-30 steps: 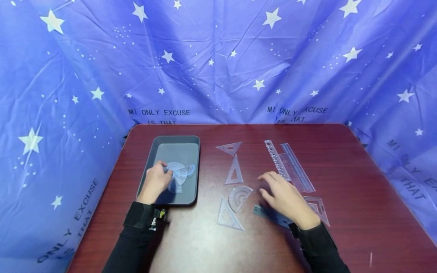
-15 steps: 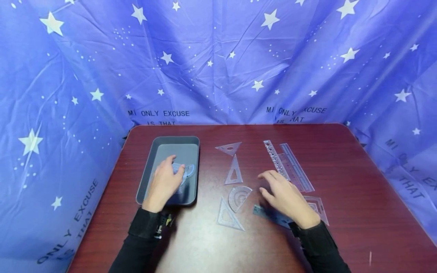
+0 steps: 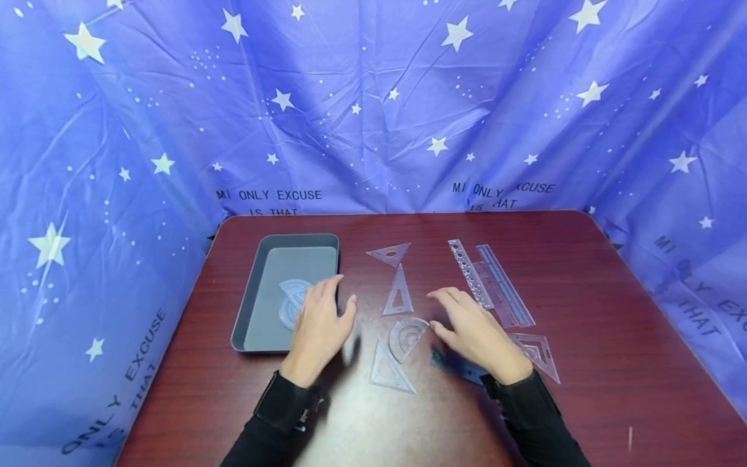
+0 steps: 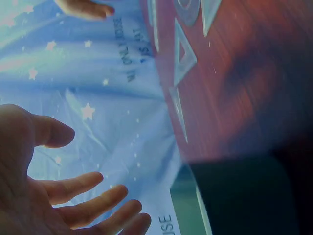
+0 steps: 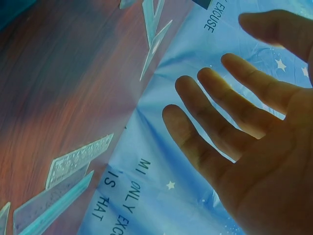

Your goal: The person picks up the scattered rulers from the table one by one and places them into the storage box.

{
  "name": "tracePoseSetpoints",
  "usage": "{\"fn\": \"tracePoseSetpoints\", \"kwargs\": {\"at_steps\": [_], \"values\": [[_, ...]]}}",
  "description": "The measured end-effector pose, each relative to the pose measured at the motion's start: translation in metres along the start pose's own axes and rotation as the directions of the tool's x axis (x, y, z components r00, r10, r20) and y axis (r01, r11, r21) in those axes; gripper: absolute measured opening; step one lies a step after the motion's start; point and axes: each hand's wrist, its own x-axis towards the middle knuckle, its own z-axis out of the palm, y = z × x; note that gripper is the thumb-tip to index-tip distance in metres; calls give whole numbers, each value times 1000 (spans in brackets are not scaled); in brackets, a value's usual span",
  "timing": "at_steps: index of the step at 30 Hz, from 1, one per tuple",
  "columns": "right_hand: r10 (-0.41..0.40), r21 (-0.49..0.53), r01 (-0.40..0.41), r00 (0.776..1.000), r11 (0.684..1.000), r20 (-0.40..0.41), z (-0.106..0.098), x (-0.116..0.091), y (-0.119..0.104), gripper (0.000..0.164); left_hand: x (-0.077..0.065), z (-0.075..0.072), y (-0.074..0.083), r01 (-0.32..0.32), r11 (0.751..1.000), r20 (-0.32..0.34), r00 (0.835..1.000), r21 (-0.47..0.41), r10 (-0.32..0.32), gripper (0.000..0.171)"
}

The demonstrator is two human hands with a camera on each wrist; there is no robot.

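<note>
My left hand [image 3: 321, 324], fingers spread and holding nothing, hovers over the right side of a grey tray [image 3: 246, 324]. Clear protractors [image 3: 288, 311] lie inside the tray, partly hidden by that hand. My right hand [image 3: 475, 334] is held above the table with relaxed fingers and nothing in them, as the right wrist view also shows. Below it lies a bluish ruler [image 3: 452, 364], partly covered. Between the hands are a clear protractor [image 3: 403, 337] and a set square [image 3: 390, 373], with another set square [image 3: 399, 295] and a smaller triangle [image 3: 390, 253] farther back.
Several rulers lie side by side at the right, among them one with holes [image 3: 469, 272] and a long clear one [image 3: 506, 285]. Another set square [image 3: 539, 353] sits beside my right wrist. A blue starry curtain [image 3: 362, 130] stands behind the dark red table [image 3: 595, 311].
My left hand has moved right from over the middle of the tray to its right edge, uncovering protractors. My right hand has shifted slightly left.
</note>
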Motion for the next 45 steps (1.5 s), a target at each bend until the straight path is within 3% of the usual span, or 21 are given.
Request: {"fn": "tracePoseSetpoints", "kwargs": {"at_steps": [6, 17, 23, 29, 45], "values": [[-51, -17, 51, 998, 999, 38, 11, 5, -4, 62, -8, 15, 13, -51, 999, 14, 999, -18, 51, 52], [-112, -12, 117, 971, 993, 212, 38, 14, -11, 77, -20, 32, 24, -82, 995, 79, 993, -56, 86, 49], [-138, -53, 153, 966, 987, 217, 44, 14, -10, 76, -23, 36, 24, -69, 995, 122, 990, -71, 77, 51], [-155, -95, 183, 958, 979, 240, 46, 16, -9, 71, -26, 42, 23, -78, 995, 122, 989, -69, 86, 50], [-194, -90, 215, 961, 973, 195, 48, 15, -7, 55, -28, 41, 22, -79, 993, 144, 985, -91, 91, 48]]}}
